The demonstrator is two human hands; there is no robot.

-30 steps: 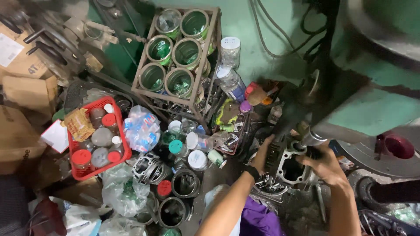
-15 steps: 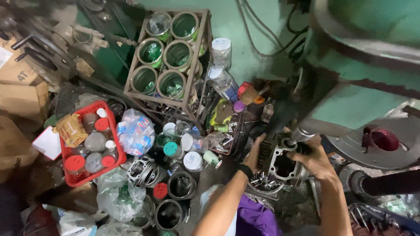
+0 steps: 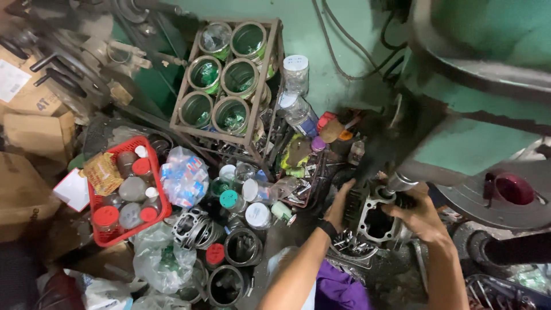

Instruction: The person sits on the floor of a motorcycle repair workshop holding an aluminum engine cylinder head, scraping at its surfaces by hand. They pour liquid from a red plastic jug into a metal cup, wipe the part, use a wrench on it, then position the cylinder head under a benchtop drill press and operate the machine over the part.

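Both my hands hold a grey metal engine cylinder block (image 3: 374, 217) with cooling fins and a square opening, low at the centre right. My left hand (image 3: 340, 206) grips its finned left side; a dark band sits on that wrist. My right hand (image 3: 422, 215) clasps the right side, next to a metal spindle (image 3: 397, 183) coming down from the large green machine (image 3: 488, 97) above. The block sits right under that spindle.
A metal rack of green open cans (image 3: 227, 86) leans at the back. A red basket of jars (image 3: 126, 192) lies left, with plastic bags, loose cans, bottles and cylinder parts (image 3: 195, 227) around it. Cardboard boxes (image 3: 26, 143) stack at far left. Purple cloth (image 3: 338, 290) below.
The view has drifted slightly; my hands have kept hold of the cylinder block and brought it a little closer under the machine's spindle.
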